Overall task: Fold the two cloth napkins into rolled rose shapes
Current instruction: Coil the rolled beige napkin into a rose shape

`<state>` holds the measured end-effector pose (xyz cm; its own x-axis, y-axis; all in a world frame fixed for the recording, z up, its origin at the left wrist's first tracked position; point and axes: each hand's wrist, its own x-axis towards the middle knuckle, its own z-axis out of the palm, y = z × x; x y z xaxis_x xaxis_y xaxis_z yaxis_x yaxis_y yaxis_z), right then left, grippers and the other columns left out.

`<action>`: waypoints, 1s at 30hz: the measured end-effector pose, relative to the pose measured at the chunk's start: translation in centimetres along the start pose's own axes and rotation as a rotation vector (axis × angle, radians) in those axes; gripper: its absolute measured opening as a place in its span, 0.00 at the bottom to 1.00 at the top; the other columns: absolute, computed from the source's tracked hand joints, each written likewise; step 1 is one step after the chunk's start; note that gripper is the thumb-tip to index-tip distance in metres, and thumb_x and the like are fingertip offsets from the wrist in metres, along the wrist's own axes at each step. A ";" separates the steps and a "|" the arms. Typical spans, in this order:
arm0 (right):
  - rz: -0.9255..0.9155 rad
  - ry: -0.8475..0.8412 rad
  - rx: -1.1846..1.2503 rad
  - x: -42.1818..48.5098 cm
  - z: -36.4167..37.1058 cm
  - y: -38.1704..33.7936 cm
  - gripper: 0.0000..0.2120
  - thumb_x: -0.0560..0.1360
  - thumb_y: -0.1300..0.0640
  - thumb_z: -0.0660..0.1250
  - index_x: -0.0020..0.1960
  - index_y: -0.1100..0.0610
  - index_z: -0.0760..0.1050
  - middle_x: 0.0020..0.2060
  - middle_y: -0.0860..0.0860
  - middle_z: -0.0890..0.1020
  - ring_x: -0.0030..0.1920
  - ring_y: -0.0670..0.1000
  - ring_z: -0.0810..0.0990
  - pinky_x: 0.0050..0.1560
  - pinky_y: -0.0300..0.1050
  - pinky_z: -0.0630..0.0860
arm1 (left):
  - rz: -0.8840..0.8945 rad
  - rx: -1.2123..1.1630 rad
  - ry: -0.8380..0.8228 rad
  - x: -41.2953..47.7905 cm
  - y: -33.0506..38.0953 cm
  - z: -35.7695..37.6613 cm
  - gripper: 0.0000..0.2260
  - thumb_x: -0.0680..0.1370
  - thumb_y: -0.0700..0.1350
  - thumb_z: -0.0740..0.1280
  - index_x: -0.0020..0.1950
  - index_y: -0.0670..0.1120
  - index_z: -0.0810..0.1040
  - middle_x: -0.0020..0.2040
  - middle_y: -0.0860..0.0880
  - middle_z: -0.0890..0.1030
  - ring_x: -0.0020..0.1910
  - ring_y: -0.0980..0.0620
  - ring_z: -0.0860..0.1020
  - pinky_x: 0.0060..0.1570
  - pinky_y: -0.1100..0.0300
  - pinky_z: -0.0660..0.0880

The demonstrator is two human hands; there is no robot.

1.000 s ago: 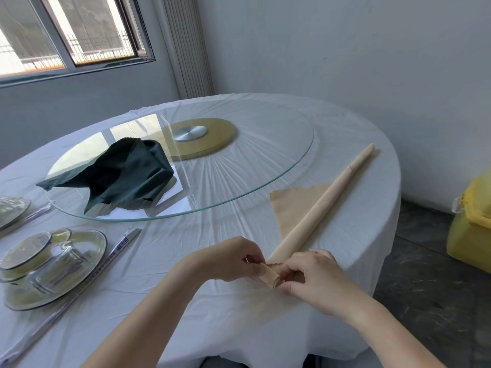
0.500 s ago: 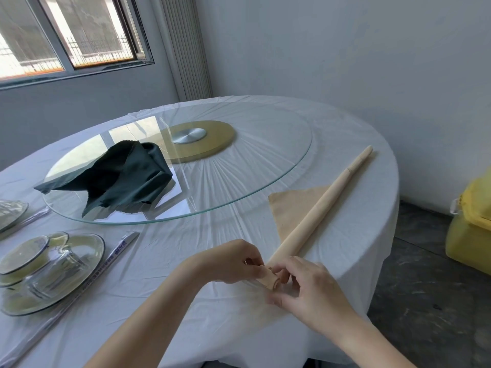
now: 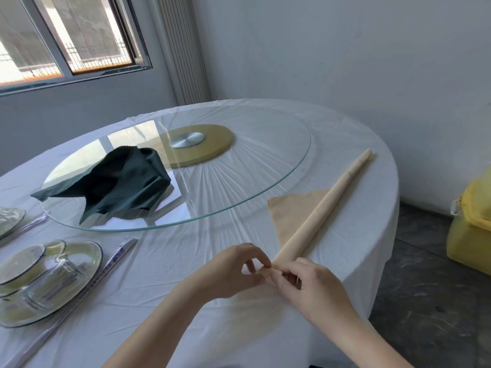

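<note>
Pinches the near tip of the long beige cloth napkin rolled into a slim tube (image 3: 324,205), using thumb and forefinger of the left hand (image 3: 233,269). Wraps the bent fingers of the right hand (image 3: 310,285) round the same end from the opposite side, close against the left fingertips. Probably held this way to start coiling the tube end-on into the spiral of a rose: one hand to fix the core, the other to wind.

Stretches away from both hands, diagonally up and to the right, flat on the round white-clothed surface (image 3: 345,261), with the far tip well beyond reach. Leaves a loose triangular flap (image 3: 289,211) sticking out ahead of the left hand on the roll's left flank, likely kept unrolled to serve as a leaf later.

Farther ahead and to the left of the left hand: the crumpled dark green cloth napkin (image 3: 114,179), heaped on the round glass turntable (image 3: 292,173), well apart from both hands and seemingly parked there to await its turn.

Off to the left of the left hand: a long paper chopstick sleeve (image 3: 117,258) with blue printing, too small and slanted to read. Past that, a stacked place setting of pale green plates with a clear glass cup (image 3: 53,277). No other writing or brand legible anywhere.

Far right of the right hand, down on the floor: a yellow plastic bin (image 3: 473,235).

Judged so: first napkin partway, second not yet begun.
</note>
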<state>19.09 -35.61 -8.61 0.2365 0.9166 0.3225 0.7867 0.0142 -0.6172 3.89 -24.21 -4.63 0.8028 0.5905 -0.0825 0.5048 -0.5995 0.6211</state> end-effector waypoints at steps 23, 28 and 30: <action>0.113 0.035 -0.047 -1.9 -1.4 0.6 0.20 0.62 0.42 0.72 0.50 0.39 0.68 0.38 0.31 0.74 0.37 0.30 0.71 0.28 0.26 0.62 | -0.027 0.038 -0.036 2.5 2.0 0.7 0.04 0.74 0.49 0.69 0.46 0.52 0.76 0.38 0.58 0.75 0.33 0.60 0.73 0.29 0.69 0.68; 0.157 0.009 0.058 -0.3 -2.3 1.6 0.13 0.62 0.33 0.64 0.45 0.32 0.70 0.40 0.40 0.76 0.40 0.41 0.75 0.31 0.34 0.68 | 0.038 -0.126 0.006 2.2 1.4 1.3 0.07 0.72 0.48 0.73 0.45 0.57 0.77 0.43 0.59 0.76 0.38 0.64 0.75 0.36 0.70 0.70; 0.164 -0.011 0.055 0.0 -2.4 1.6 0.06 0.63 0.35 0.65 0.39 0.30 0.72 0.36 0.42 0.77 0.41 0.41 0.75 0.32 0.35 0.69 | 0.037 -0.099 -0.008 2.3 1.4 1.5 0.08 0.72 0.44 0.73 0.48 0.53 0.78 0.42 0.60 0.75 0.38 0.66 0.74 0.38 0.69 0.71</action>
<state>21.73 -36.58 -7.90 0.3528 0.9126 0.2064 0.7057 -0.1147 -0.6992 6.87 -24.46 -5.11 0.8229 0.5646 -0.0641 0.4416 -0.5644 0.6974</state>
